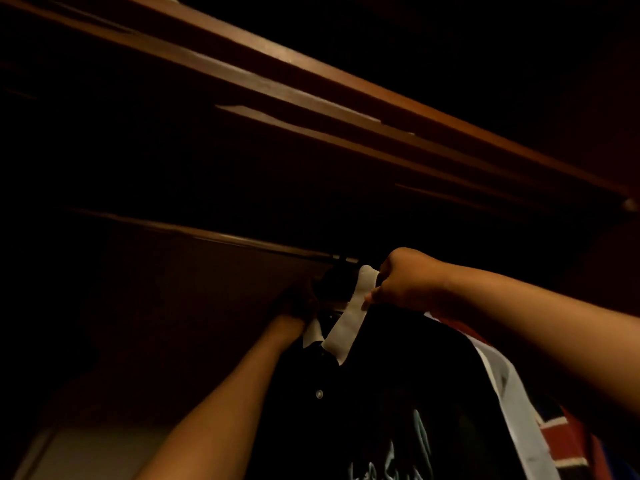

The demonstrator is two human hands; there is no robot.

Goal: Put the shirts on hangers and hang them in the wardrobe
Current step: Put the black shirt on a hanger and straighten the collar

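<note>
1. Shirt (381, 393): dark polo with a white collar (349, 320), the placket's one pale button (319, 394) showing, pale lettering low on the chest (not legible). It hangs upright at the lower centre, neck uppermost, just under the rail.
2. Hanger (337, 284): dark, mostly lost in shadow inside the neck opening; its hook reaches up to the rail, though the hold itself cannot be made out.
3. Wardrobe rail (214, 235): slim brown bar running from the left, slanting down toward the shirt's neck.
4. Wardrobe (311, 69): dark brown wood, with shelf edges crossing diagonally overhead; interior very dim.
</note>
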